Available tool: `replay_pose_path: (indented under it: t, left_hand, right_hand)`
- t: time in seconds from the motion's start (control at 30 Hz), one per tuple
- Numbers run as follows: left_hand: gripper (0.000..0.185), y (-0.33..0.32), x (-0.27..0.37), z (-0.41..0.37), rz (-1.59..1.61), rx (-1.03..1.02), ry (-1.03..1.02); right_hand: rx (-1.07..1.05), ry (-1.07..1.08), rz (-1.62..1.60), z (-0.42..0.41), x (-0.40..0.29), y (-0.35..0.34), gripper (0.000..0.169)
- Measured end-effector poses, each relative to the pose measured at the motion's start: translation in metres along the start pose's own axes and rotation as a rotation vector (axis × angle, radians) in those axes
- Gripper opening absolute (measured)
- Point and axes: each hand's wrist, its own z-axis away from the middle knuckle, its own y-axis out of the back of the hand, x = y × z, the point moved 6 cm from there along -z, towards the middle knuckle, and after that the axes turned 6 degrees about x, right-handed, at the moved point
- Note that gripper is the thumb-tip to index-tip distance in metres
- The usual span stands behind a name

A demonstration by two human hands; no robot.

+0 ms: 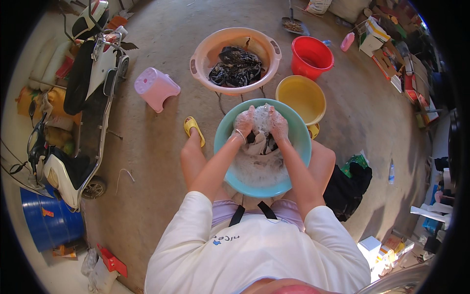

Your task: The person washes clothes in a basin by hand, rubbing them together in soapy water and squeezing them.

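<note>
A teal plastic basin point(220, 154) with sudsy water stands between my knees. Both hands are in its far half, covered in foam. My left hand point(244, 122), with a thin band at the wrist, grips one side of a wet, foamy light and dark cloth point(259, 145). On the cloth's other side, my right hand point(278, 125) is closed around it. White suds lie thick between the two hands, and part of the cloth hangs into the foam. Some fingertips are hidden by suds.
Beyond the basin, a peach basin point(200, 79) holds wet dark clothes point(238, 68). A yellow basin point(301, 99) and a red bucket point(312, 58) stand at the right. A pink stool point(156, 88) and a scooter point(86, 81) are left; black fabric point(347, 191) lies by my right leg.
</note>
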Motion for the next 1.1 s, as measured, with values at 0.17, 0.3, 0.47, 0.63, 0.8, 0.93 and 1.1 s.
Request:
replay_pose_path:
  t: [0.17,0.3,0.47,0.63,0.8,0.93,1.1]
  left_hand:
    - [0.043,0.044,0.08,0.034,-0.068,0.061,-0.052]
    - [0.031,0.064,0.105,0.068,-0.052,0.166,-0.356]
    - [0.039,0.026,0.053,0.074,-0.539,0.167,-0.309]
    - [0.064,-0.016,-0.001,0.058,-0.556,-0.041,-0.005]
    - [0.059,-0.048,-0.05,0.04,-0.392,-0.341,0.238]
    - [0.053,-0.062,-0.077,0.028,-0.494,-0.504,0.084]
    - [0.046,-0.052,-0.096,0.025,-0.561,-0.519,0.008]
  right_hand:
    - [0.095,-0.16,-0.307,0.009,-0.066,0.07,0.024]
    - [-0.087,-0.214,-0.247,0.024,-0.08,0.079,0.023]
    - [0.006,0.005,-0.053,0.039,-0.05,0.047,0.034]
    - [-0.098,-0.031,0.217,0.044,-0.005,0.01,0.065]
    - [-0.215,-0.241,0.194,0.042,0.053,-0.04,0.066]
    - [-0.385,-0.334,0.178,0.046,0.09,-0.053,0.061]
    - [-0.642,-0.436,0.181,0.045,0.084,-0.051,0.056]
